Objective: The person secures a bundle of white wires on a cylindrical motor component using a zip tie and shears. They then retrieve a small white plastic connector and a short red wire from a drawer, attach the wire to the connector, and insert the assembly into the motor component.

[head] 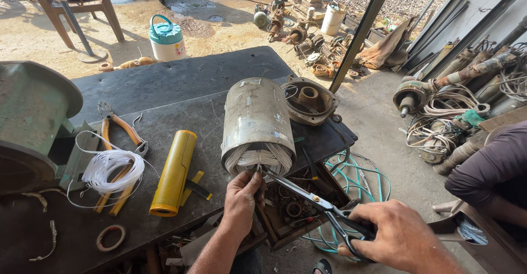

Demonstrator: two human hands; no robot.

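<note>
While the left hand (241, 197) pinches the pale winding wires (258, 158) that bulge from the near end of a grey motor stator (257, 121), its fingers are drawn together on the strands at the coil's lower edge. The stator lies on its side at the front right corner of the dark workbench (164, 82), with its open end toward the person. The right hand (398, 238) is closed through the handles of a pair of scissors (318, 202), whose blades are slightly parted, their tips reaching the wires just beside the left thumb. Left of the stator lie a yellow roll of insulating sheet (173, 172), a coil of white cord (112, 169) and orange-handled pliers (123, 131). A motor end cover (310, 101) sits behind the stator at the bench's right edge.
</note>
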